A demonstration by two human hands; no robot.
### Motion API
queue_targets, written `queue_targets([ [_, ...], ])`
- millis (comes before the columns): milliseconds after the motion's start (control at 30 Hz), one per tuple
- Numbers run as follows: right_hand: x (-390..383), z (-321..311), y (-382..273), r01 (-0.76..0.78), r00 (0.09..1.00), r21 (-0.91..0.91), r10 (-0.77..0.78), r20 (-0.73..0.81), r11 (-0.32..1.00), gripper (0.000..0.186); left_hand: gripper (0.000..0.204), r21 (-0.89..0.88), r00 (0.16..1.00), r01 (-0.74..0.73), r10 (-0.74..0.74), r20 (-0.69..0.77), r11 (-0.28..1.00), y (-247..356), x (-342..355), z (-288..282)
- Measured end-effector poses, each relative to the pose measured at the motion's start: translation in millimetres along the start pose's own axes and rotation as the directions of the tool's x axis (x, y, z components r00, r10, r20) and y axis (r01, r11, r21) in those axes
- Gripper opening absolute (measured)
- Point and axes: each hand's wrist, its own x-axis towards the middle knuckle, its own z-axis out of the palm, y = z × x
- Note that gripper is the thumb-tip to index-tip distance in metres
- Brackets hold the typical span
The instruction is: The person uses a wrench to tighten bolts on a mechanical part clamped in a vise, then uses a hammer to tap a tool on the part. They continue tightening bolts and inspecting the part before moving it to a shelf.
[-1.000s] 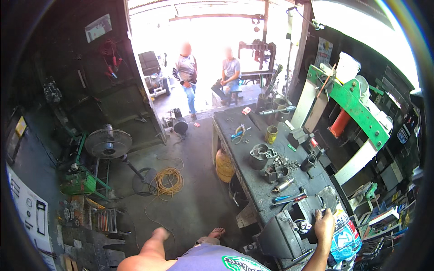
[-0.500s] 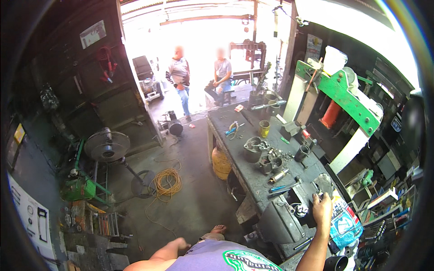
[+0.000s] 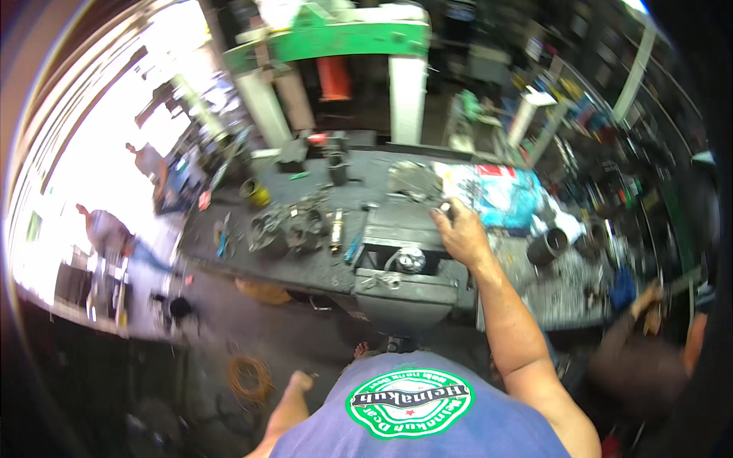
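Observation:
My right hand (image 3: 460,238) is over the workbench, above the dark block-shaped metal vise (image 3: 405,294). Its fingers are curled together around something small that I cannot make out. A shiny round metal part (image 3: 411,260) sits in the gap of the vise. Just beyond the hand are a grey crumpled cloth or pad (image 3: 414,180) and a blue and white plastic bag (image 3: 500,197). My left hand (image 3: 303,380) hangs low beside my body, away from the bench; its fingers are blurred.
Dirty metal engine parts (image 3: 301,225), a metal cylinder (image 3: 337,231) and a yellow can (image 3: 254,192) stand on the bench's left. A green press frame (image 3: 351,40) rises behind. Another person (image 3: 641,374) is close at lower right. A coiled orange cord (image 3: 250,379) lies on the floor.
The view has swung to the right, so the bench now lies straight ahead and the doorway is at far left. My right hand has come off the grey pad toward me.

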Motion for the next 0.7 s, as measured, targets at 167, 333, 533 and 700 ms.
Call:
queue_targets([
  [167,-75,-28,-9,-0.008,1.0,-0.099,0.006,-0.026,0.995,0.028,0.07,0.181,0.967,-0.222,0.193,0.166,0.958,1,49,8],
  [333,-151,-27,-7,-0.36,0.933,-0.127,0.354,-0.066,0.924,0.032,0.063,0.233,0.93,-0.324,0.263,0.258,0.917,17,79,-55],
  [533,-211,-20,-2,-0.625,0.781,-0.117,0.621,-0.065,0.772,0.036,0.069,0.135,0.985,-0.168,0.173,-0.023,0.976,58,104,-171],
  [700,-212,-34,-1,-0.571,0.803,-0.239,0.595,0.035,0.785,0.041,0.078,0.088,0.927,-0.225,0.241,-0.286,0.97,111,106,-221],
])
